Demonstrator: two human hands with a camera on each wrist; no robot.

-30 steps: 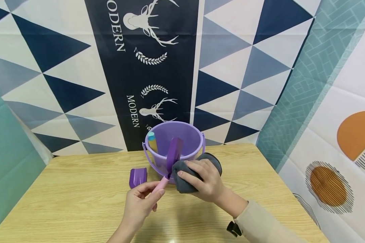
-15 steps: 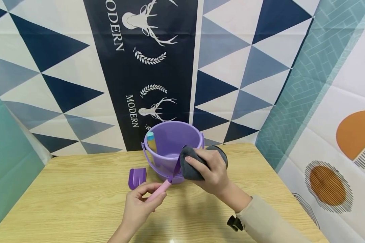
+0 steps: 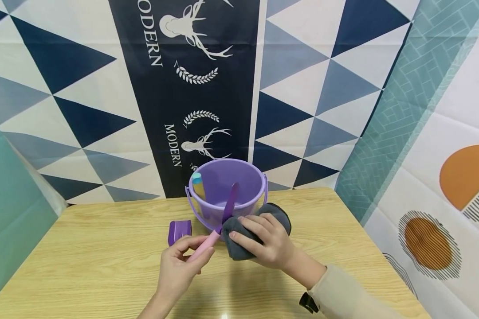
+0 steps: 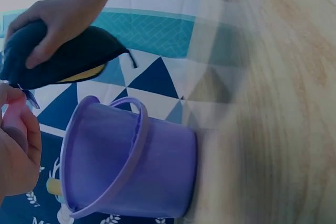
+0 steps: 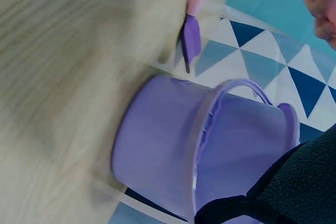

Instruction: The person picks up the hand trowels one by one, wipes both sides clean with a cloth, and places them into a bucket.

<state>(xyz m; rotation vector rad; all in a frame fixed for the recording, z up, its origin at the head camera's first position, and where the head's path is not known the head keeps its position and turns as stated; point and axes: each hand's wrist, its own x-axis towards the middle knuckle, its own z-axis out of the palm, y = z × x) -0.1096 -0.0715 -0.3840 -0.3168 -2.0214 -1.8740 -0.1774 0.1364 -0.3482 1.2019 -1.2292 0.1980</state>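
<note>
My left hand grips the pink handle of a toy shovel, whose purple blade points up and away, seen nearly edge-on. A dark grey cloth is bunched in my right hand and lies against the lower blade where it meets the handle. Behind both hands stands a purple bucket, upright on the table. In the left wrist view the cloth hangs above and beside the bucket, largely hiding the held shovel's blade.
A second purple shovel with a pink handle lies on the wooden table, left of the bucket. Something yellow with a light blue top leans inside the bucket. A patterned wall covering rises directly behind the table.
The cloth went up along the blade to its tip, then came back down to the handle end. The upper blade shows again, turned more edge-on. Both hands keep their grips.
</note>
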